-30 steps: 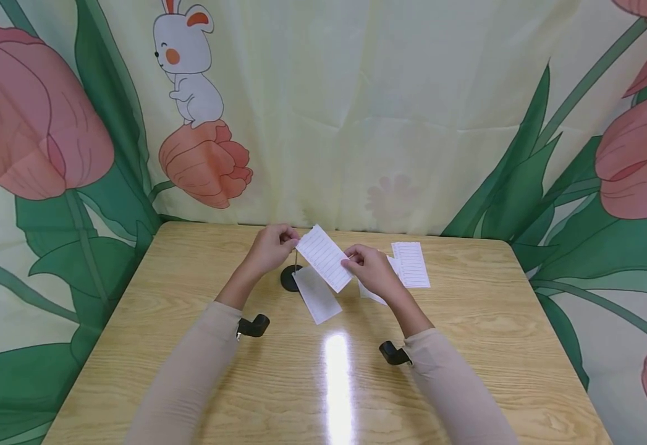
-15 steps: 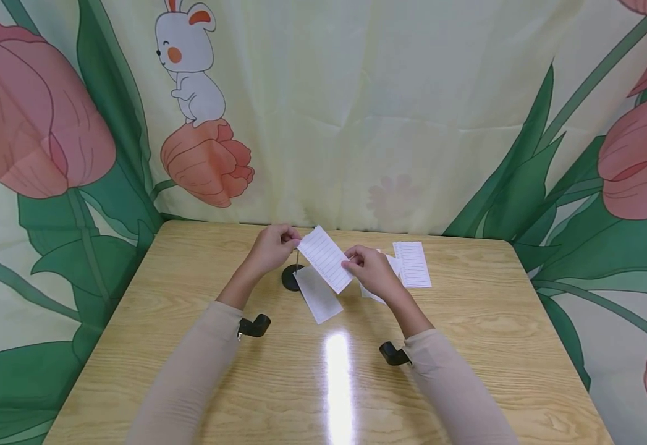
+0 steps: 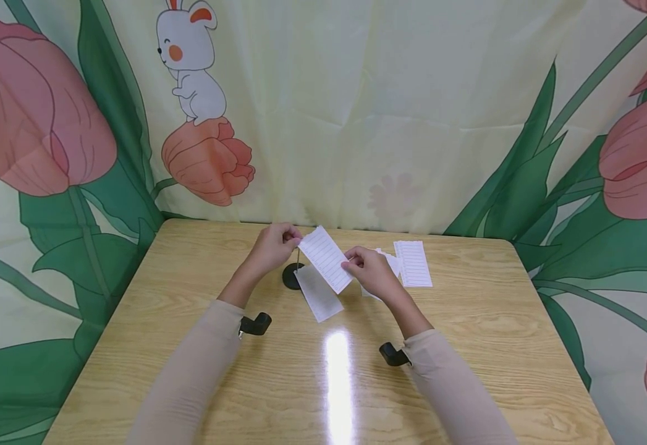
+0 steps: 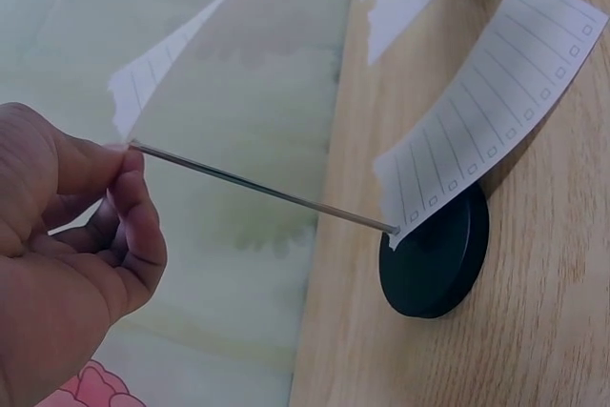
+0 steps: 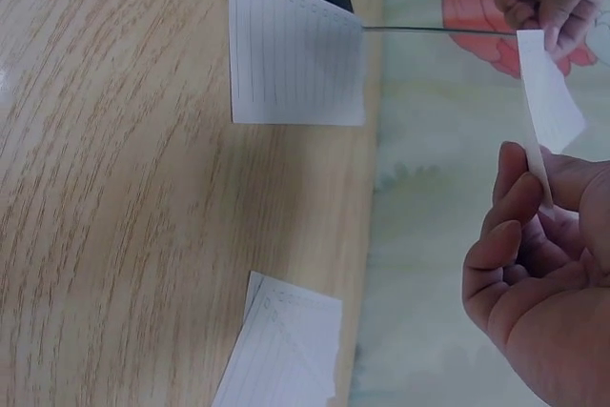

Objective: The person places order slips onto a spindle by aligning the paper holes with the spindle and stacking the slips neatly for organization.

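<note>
A paper spike stands on the table, with a black round base [image 4: 437,254] and a thin metal rod [image 4: 257,183]. One lined checklist slip [image 4: 491,102] is on the rod low down, close to the base. My left hand [image 3: 273,248] pinches a corner of a second lined slip [image 3: 325,258] right at the rod's tip. Whether the tip has gone through that corner is hidden by the fingers. On the opposite side, my right hand [image 3: 373,271] pinches the same slip's edge between thumb and fingers, holding it tilted above the lower one.
Right of the hands lies a small pile of lined slips [image 3: 414,264], overlapping other loose slips [image 3: 394,264] beside it. The wooden table [image 3: 284,389] ends at a printed curtain [image 3: 412,123] behind. Black wrist mounts [image 3: 255,324] stick out from the sleeves.
Both hands and the held slip stay almost in place. The whole head view has shifted very slightly.
</note>
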`<state>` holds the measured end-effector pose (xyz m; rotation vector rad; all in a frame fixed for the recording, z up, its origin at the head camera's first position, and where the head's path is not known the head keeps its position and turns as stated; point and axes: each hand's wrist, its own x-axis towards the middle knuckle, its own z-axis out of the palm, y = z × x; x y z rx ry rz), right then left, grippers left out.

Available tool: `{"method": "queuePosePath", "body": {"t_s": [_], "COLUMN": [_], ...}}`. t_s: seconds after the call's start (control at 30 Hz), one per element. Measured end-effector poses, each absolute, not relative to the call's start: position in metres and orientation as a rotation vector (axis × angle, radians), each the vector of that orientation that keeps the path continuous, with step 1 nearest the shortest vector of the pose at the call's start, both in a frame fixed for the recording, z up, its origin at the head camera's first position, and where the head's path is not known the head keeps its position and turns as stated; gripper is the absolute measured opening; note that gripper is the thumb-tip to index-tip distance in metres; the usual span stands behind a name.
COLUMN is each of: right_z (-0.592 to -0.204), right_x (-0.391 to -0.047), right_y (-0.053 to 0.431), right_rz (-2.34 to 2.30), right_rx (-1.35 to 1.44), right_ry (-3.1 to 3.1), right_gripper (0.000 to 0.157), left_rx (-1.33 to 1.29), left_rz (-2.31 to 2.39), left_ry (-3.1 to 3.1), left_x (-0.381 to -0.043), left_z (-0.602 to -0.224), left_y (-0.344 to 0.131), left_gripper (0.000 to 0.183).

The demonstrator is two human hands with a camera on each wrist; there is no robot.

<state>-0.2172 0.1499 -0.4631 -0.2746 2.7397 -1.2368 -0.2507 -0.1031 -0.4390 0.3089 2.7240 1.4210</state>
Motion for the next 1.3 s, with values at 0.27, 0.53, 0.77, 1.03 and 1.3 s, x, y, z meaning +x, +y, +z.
{"method": "queuePosePath", "body": {"t_s": [0.27, 0.53, 0.77, 1.03, 1.3], "right_z": [-0.464, -0.466, -0.467, -0.471, -0.480], "right_x": [-0.217, -0.219, -0.219, -0.216, -0.211], "right_y": [0.149, 0.149, 0.149, 0.150, 0.150], "right_rz": [-1.228, -1.232, -1.231, -1.240, -1.225], "right_rx": [-0.261, -0.272, -0.281, -0.265, -0.294], "right_ry": [2.735, 2.736, 2.738, 2.702, 2.692], "right_gripper": [0.022, 0.023, 0.024, 0.024, 0.023], "left_rx": [0.310, 0.319, 0.308, 0.364, 0.381], "left_rz": [1.417, 1.404, 1.424, 1.400, 1.410], "left_ry": [2.719, 2.720, 2.704, 2.736, 2.706], "left_x": [-0.251, -0.253, -0.254, -0.253, -0.254], "left_z": [-0.438, -0.438, -0.442, -0.446, -0.455], "left_y": [-0.102, -0.103, -0.104, -0.104, -0.104], "left_gripper": [0.008, 0.009, 0.009, 0.007, 0.008]}}
